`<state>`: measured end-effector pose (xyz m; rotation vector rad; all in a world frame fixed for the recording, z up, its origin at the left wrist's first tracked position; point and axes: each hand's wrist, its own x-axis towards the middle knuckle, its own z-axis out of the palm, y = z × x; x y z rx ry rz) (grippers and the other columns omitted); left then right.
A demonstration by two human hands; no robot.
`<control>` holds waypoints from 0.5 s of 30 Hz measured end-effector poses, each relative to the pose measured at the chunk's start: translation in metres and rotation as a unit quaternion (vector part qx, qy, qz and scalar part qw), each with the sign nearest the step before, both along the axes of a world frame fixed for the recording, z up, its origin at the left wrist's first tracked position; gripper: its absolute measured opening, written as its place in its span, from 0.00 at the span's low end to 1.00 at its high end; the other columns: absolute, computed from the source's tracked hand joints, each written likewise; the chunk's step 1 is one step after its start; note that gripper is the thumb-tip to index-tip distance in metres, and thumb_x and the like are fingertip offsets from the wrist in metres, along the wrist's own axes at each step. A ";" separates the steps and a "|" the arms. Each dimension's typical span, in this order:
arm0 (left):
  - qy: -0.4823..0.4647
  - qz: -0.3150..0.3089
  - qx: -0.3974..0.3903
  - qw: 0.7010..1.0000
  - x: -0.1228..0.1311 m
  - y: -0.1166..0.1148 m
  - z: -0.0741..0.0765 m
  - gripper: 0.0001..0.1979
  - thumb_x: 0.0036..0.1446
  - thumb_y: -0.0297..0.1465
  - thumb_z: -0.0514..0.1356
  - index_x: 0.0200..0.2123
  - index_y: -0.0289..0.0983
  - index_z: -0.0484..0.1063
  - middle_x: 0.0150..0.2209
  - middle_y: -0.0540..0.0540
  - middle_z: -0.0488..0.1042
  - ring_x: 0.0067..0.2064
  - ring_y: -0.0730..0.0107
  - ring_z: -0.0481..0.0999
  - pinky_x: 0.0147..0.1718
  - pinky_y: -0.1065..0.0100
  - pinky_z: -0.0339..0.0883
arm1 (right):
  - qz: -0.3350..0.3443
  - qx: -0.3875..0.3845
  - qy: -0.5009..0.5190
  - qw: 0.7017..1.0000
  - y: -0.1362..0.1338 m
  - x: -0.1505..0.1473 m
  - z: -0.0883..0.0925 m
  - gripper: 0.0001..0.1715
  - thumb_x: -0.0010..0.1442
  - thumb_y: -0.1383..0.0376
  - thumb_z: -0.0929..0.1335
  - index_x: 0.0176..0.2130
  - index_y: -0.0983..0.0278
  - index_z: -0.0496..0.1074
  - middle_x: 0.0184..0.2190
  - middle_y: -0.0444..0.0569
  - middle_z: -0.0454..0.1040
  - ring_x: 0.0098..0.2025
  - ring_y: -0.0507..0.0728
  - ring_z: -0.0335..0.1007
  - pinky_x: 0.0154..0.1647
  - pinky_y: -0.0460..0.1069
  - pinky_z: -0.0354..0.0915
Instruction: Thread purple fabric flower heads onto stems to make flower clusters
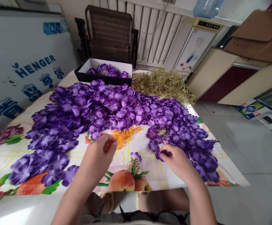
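Observation:
My left hand is over the table just left of a small pile of orange flower centres. Its fingers are curled and pinched together, and anything between them is hidden. At the inner edge of the right-hand heap, my right hand has its fingertips closed on a purple artificial flower. A thin green stem piece with one purple blossom lies between the hands. A broad curved heap of purple artificial flowers spreads around both hands.
Behind the heap stands a black box holding more purple flowers. Dry-looking green stems are piled beside it. The printed tablecloth covers the table. A brown chair stands beyond, and a labelled white carton or cabinet is at the left.

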<state>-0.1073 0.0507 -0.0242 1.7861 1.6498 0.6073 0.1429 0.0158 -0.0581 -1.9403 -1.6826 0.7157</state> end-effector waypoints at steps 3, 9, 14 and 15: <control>0.111 -0.071 -0.048 0.990 0.005 -0.002 -0.009 0.10 0.58 0.29 0.49 0.29 0.37 0.69 0.25 0.46 0.73 0.27 0.64 0.72 0.28 0.67 0.60 | -0.024 0.017 -0.050 0.998 -0.002 0.002 -0.010 0.07 0.47 0.73 0.67 0.27 0.62 0.73 0.28 0.51 0.75 0.33 0.62 0.72 0.37 0.55 0.65; 0.134 -0.161 -0.084 0.974 0.029 -0.016 -0.023 0.09 0.54 0.27 0.53 0.34 0.37 0.74 0.37 0.40 0.76 0.38 0.57 0.76 0.36 0.63 0.64 | -0.009 0.065 -0.063 0.996 0.005 -0.016 0.000 0.09 0.54 0.72 0.64 0.34 0.64 0.72 0.32 0.53 0.74 0.37 0.62 0.71 0.39 0.55 0.64; 0.138 -0.192 -0.091 0.967 0.036 -0.018 -0.021 0.10 0.55 0.26 0.53 0.33 0.37 0.75 0.36 0.40 0.76 0.36 0.56 0.77 0.33 0.63 0.64 | 0.037 0.095 0.051 0.993 0.004 -0.052 0.020 0.11 0.64 0.68 0.60 0.38 0.64 0.72 0.21 0.42 0.70 0.23 0.53 0.67 0.23 0.46 0.60; 0.134 -0.193 -0.089 0.968 0.035 -0.018 -0.020 0.10 0.56 0.27 0.53 0.34 0.37 0.75 0.36 0.40 0.76 0.36 0.56 0.77 0.34 0.63 0.64 | 0.043 0.110 0.100 0.988 -0.001 -0.058 0.024 0.11 0.65 0.67 0.61 0.40 0.64 0.72 0.24 0.44 0.73 0.25 0.53 0.69 0.24 0.46 0.62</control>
